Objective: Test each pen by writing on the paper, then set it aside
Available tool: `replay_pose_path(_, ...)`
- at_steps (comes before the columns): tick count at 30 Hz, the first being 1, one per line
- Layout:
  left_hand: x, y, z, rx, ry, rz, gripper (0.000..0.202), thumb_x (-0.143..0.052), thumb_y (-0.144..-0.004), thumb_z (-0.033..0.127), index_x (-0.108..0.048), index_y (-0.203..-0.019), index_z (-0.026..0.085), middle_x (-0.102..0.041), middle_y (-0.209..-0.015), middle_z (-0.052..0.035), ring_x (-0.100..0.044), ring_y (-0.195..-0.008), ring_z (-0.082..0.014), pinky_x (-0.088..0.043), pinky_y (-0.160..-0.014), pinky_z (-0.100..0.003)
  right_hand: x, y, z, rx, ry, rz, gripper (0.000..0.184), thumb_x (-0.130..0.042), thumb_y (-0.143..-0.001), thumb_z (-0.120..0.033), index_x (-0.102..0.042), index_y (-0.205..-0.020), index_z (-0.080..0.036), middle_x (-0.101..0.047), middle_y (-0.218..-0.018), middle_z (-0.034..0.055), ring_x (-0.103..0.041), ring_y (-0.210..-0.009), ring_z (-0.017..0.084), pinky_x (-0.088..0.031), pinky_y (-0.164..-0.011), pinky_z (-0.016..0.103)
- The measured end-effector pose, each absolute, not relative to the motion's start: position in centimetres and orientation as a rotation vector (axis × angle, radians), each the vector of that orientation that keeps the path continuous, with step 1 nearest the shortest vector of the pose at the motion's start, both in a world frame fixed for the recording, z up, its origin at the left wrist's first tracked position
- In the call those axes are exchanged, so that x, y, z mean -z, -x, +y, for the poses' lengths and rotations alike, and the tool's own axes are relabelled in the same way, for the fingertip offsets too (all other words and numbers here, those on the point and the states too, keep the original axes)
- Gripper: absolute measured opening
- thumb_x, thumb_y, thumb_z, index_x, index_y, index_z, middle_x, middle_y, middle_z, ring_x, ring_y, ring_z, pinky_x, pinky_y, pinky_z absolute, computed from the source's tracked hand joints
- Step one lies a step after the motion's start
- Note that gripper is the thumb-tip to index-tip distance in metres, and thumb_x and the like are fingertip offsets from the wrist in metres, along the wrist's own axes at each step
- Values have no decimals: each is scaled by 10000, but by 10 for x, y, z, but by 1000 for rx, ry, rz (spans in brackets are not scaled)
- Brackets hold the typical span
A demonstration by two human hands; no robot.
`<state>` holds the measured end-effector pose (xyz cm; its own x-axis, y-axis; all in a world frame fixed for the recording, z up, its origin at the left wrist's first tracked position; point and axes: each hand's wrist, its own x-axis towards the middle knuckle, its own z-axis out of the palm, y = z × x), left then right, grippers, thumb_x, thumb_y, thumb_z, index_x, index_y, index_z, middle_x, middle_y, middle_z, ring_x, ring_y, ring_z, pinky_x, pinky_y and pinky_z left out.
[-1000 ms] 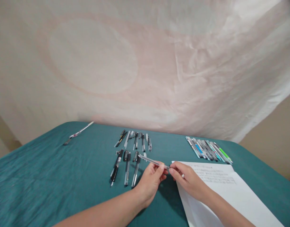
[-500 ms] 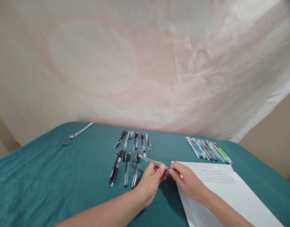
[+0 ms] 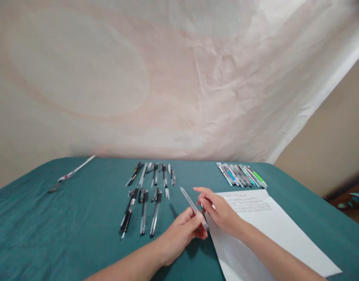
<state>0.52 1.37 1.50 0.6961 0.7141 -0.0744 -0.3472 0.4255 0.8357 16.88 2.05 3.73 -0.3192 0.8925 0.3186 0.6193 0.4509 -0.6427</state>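
Observation:
My left hand [image 3: 179, 236] is closed in a pinch on a clear pen [image 3: 192, 207], which tilts up and away toward the left. My right hand [image 3: 219, 210] hovers just right of the pen's lower end with its fingers loosely spread and nothing in them. Both hands are above the teal tablecloth [image 3: 65, 226], at the left edge of a white sheet of paper [image 3: 264, 226] with faint writing near its top.
Three black-and-clear pens [image 3: 141, 210] lie in a row left of my hands. Several more pens [image 3: 154, 173] lie behind them. A row of coloured pens [image 3: 240, 175] sits at the back right, and a lone pen [image 3: 72, 173] at the far left. A wrinkled cloth backdrop hangs behind.
My right hand has let go of the pen's end and opened. The left hand now holds the pen alone, tilted steeper. The view has shifted to the right.

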Motion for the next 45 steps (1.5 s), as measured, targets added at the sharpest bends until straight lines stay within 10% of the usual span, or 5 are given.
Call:
replay_pose_path(9, -34, 2, 5, -567, -1714, 516, 441, -225, -942, 407, -548, -802, 140, -563, -798, -53, -526, -782, -162, -412, -763, -291, -28, -172, 26, -274, 1139, -2216, 291, -396, -901, -248, -593, -1115, -246, -626, -904, 45, -580, -764, 146, -450, -674, 244)
replay_pose_path(18, -37, 4, 0, -431, -2482, 518, 306, -362, -923, 276, -489, -1195, 215, -516, -1255, -52, -415, -1178, -196, -273, -1010, -362, -58, -214, 39, -656, 1343, -1490, 333, -476, -840, -440, -638, -934, -164, -594, -747, 43, -538, -597, 135, -427, -490, 248)
replay_pose_path(45, -38, 4, -1, -270, -2647, 516, 371, -342, -924, 371, -457, -1240, 215, -458, -1333, -51, -373, -1241, -216, -256, -1037, -395, 3, -222, -19, -541, 1603, -1550, 201, -437, -853, -312, -429, -686, -201, -444, -605, -36, -441, -569, 135, -331, -541, 257)
